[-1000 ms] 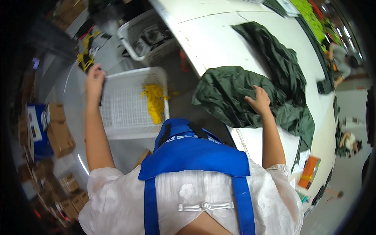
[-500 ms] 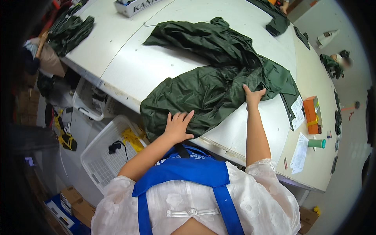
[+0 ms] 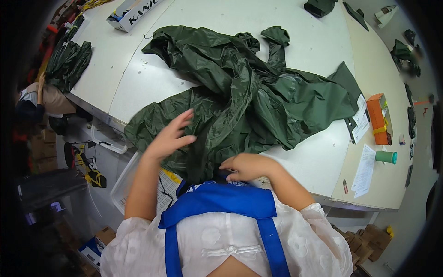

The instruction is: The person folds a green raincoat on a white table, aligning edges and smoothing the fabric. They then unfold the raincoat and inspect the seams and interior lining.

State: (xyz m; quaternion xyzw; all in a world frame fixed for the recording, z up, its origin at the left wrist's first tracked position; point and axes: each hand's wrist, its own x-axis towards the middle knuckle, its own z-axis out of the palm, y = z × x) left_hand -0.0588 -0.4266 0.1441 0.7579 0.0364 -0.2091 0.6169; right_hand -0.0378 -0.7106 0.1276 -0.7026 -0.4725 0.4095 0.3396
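Green fabric [image 3: 240, 92] on table [image 3: 318, 171]; white basket [image 3: 119, 188] holding yellow material [image 3: 172, 176].

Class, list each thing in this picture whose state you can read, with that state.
Green fabric: crumpled, hanging over the table's near edge
Left hand: open
Right hand: loosely bent, grip unclear
White carton: open, holding things
Orange box: open
White basket: open, partly hidden
Paper sheet: flat
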